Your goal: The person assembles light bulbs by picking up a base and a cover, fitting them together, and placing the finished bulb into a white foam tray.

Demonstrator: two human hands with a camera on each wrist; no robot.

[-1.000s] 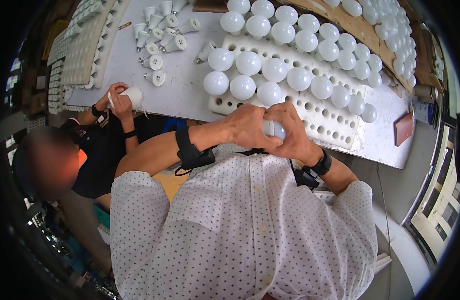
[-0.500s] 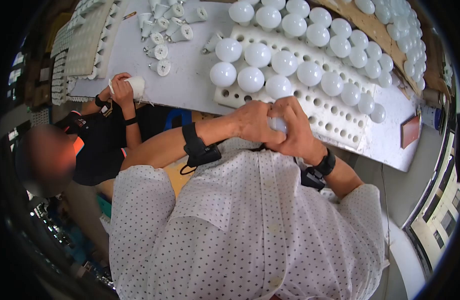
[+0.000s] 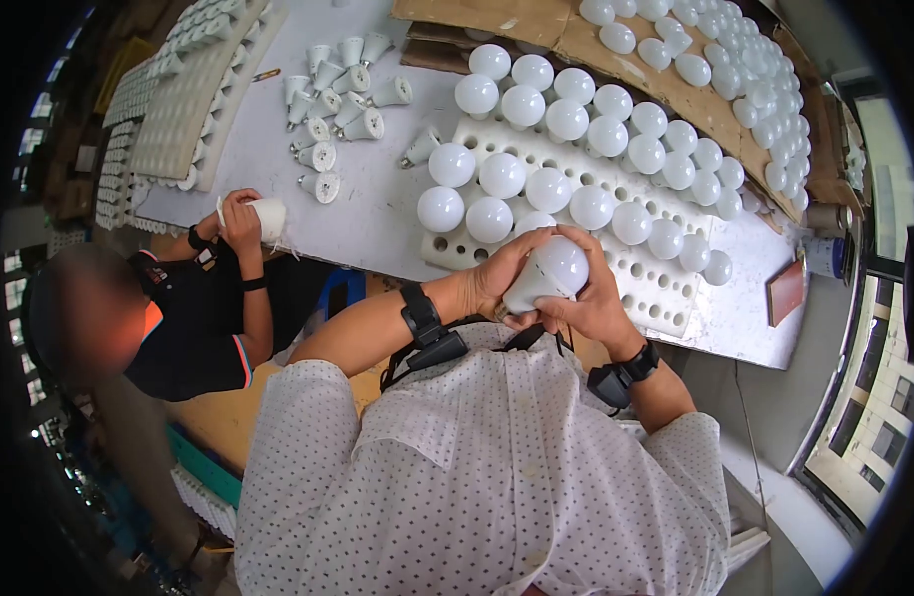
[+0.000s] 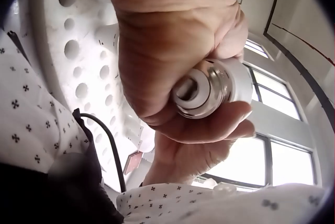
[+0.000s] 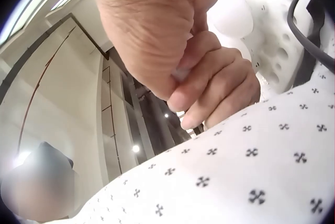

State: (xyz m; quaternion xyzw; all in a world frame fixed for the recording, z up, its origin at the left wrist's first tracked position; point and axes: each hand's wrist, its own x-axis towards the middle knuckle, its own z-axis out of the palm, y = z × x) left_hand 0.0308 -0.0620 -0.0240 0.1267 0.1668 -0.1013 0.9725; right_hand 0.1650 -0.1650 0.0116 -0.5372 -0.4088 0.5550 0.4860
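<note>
While round white bulbs (image 3: 547, 189) stand in rows in a holed foam tray (image 3: 648, 291) on the table (image 3: 378, 223), one more bulb (image 3: 551, 273) is held off it by a person, a little right of the frame's centre. The left hand (image 3: 490, 283) curls around the narrow base; the right hand (image 3: 598, 303) has its thumb and fingers bent around the globe side. Both hands are closed on this one bulb.

Its globe sits on its base, so I judge this piece nearly or wholly put together; whether the joint is firm, I cannot tell. Much seems done, judging by the rows in the tray. Still left, it appears, are the globe-less bulb bases (image 3: 360, 124) scattered across the table at upper left, and many holes in the tray have nothing in them.

The held bulb lies tilted, its long axis running from lower left to upper right of the head view. The globe points to the upper right, the metal cap (image 4: 215, 80) to the lower left; seen from the left wrist, that cap faces roughly toward the camera.
</note>
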